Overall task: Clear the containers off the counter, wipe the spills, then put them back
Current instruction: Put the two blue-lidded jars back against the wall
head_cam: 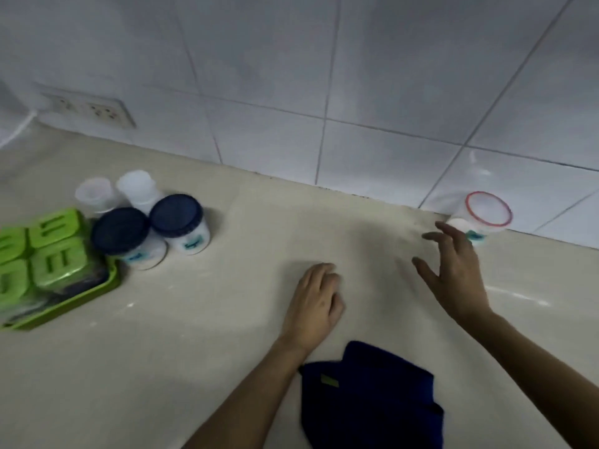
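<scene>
A clear container with a red-rimmed lid (487, 210) stands against the wall tiles at the right. My right hand (453, 273) hovers just in front of it, fingers spread, holding nothing. My left hand (316, 301) rests palm down on the beige counter (194, 335), fingers slightly curled and empty. A dark blue cloth (369, 396) lies on the counter near me, between my forearms. At the left stand two blue-lidded jars (121, 234) (178, 218), two white-lidded jars (94, 192) (137, 186) behind them, and a green tray of green-lidded boxes (48, 260).
A white tiled wall (324, 76) runs along the back of the counter, with a double wall socket (94, 111) at the far left. Pale powdery smears (518, 296) show on the counter at the right and near the tray.
</scene>
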Tool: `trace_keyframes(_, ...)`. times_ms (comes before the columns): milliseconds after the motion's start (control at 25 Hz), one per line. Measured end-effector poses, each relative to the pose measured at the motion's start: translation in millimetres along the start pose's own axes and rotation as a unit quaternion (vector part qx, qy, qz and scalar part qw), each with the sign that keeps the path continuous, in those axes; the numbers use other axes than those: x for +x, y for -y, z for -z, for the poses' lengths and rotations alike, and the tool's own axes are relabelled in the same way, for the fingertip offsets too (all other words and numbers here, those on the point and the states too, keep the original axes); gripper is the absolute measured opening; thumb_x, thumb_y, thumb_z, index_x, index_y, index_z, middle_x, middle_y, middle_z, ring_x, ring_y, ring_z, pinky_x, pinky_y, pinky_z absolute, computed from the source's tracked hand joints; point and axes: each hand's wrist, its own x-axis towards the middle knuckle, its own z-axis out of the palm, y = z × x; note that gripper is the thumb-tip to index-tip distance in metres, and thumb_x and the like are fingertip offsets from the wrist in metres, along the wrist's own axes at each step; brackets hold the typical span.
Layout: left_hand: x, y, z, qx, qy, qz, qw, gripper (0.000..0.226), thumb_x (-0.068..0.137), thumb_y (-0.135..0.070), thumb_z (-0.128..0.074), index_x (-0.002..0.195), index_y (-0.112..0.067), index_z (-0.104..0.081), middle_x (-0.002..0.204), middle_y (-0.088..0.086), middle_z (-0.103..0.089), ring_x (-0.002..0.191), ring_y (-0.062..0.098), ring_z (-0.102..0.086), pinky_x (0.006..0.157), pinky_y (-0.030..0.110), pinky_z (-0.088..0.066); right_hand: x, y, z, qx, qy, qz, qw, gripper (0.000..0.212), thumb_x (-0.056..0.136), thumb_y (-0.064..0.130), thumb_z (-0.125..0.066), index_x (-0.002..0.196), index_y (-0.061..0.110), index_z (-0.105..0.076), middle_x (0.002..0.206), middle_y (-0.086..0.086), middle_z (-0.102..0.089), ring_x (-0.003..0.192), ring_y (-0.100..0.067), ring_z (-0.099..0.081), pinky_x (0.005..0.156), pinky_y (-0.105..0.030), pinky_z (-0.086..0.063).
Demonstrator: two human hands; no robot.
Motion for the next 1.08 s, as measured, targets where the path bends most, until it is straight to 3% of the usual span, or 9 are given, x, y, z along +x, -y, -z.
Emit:
trace_keyframes(80, -17, 26, 33, 0.006, -0.033, 0.013, 0.999, 0.021, 0.083, -0.013, -0.053, 0.1, -0.007, -0.063, 0.121, 0.013, -0.06, 0.115, 0.022, -0.049, 0.102, 0.039, -0.044, 0, 50, -19, 0.024, 0.091, 0.066, 0.993, 0.042, 0.082, 0.023, -0.069, 0.119, 0.009, -0.053, 0.135, -0.018, -0.047, 0.121, -0.036, -0.049, 0.099, -0.048, -0.044)
trace_keyframes(200, -34, 85, 103, 0.069, -0.082, 0.02, 0.994, 0.022, 0.081, -0.009, -0.056, 0.102, -0.007, -0.061, 0.118, 0.013, -0.06, 0.116, 0.023, -0.047, 0.113, 0.042, -0.03, 16, 139, -55, 0.063, 0.152, 0.122, 0.979, 0.04, 0.083, 0.025, -0.068, 0.119, 0.01, -0.055, 0.132, -0.014, -0.051, 0.118, -0.033, -0.052, 0.098, -0.043, -0.045)
trace_keyframes(360, -33, 158, 204, 0.155, -0.175, 0.11, 0.966, 0.029, 0.08, -0.016, -0.061, 0.107, -0.005, -0.06, 0.118, 0.016, -0.058, 0.116, 0.033, -0.051, 0.114, 0.05, -0.029, 53, 260, -92, 0.107, 0.192, 0.136, 0.966, 0.064, 0.08, 0.037, -0.07, 0.133, 0.013, -0.042, 0.142, -0.011, -0.04, 0.128, -0.027, -0.042, 0.106, -0.041, -0.04)
trace_keyframes(480, -27, 192, 240, 0.187, -0.147, 0.218, 0.946, 0.054, 0.075, -0.043, -0.06, 0.114, -0.005, -0.054, 0.122, 0.018, -0.055, 0.117, 0.036, -0.048, 0.11, 0.055, -0.031, 83, 324, -113, 0.14, 0.253, 0.099, 0.952, 0.091, 0.07, 0.042, -0.076, 0.143, 0.017, -0.027, 0.15, -0.012, -0.027, 0.136, -0.028, -0.033, 0.109, -0.045, -0.036)
trace_keyframes(560, -26, 202, 241, 0.183, -0.114, 0.261, 0.941, 0.068, 0.069, -0.052, -0.061, 0.117, -0.005, -0.053, 0.123, 0.019, -0.055, 0.116, 0.038, -0.049, 0.111, 0.057, -0.029, 96, 347, -121, 0.151, 0.291, 0.082, 0.941, 0.098, 0.065, 0.039, -0.079, 0.144, 0.019, -0.025, 0.148, -0.01, -0.028, 0.131, -0.03, -0.039, 0.105, -0.045, -0.04)
trace_keyframes(760, -23, 209, 237, 0.131, -0.122, 0.301, 0.937, 0.068, 0.061, -0.05, -0.071, 0.113, -0.008, -0.055, 0.108, 0.019, -0.058, 0.105, 0.041, -0.051, 0.095, 0.055, -0.044, 100, 356, -123, 0.184, 0.29, 0.071, 0.936, 0.089, 0.061, 0.032, -0.084, 0.136, 0.021, -0.035, 0.131, -0.005, -0.046, 0.112, -0.025, -0.052, 0.087, -0.031, -0.046)
trace_keyframes(920, -27, 187, 233, 0.112, -0.163, 0.234, 0.952, 0.065, 0.06, -0.047, -0.076, 0.112, -0.012, -0.057, 0.11, 0.013, -0.057, 0.102, 0.031, -0.052, 0.087, 0.041, -0.047, 85, 319, -107, 0.201, 0.257, 0.031, 0.945, 0.092, 0.058, 0.036, -0.085, 0.135, 0.026, -0.036, 0.131, 0.001, -0.048, 0.114, -0.02, -0.051, 0.086, -0.027, -0.044)
trace_keyframes(1080, -27, 144, 200, -0.018, -0.068, 0.165, 0.984, 0.062, 0.063, -0.047, -0.076, 0.115, -0.02, -0.054, 0.124, 0.0, -0.047, 0.115, 0.018, -0.043, 0.093, 0.024, -0.038, 65, 222, -61, 0.181, 0.207, -0.06, 0.96, 0.09, 0.056, 0.038, -0.086, 0.133, 0.031, -0.038, 0.131, 0.003, -0.049, 0.114, -0.019, -0.05, 0.086, -0.028, -0.043)
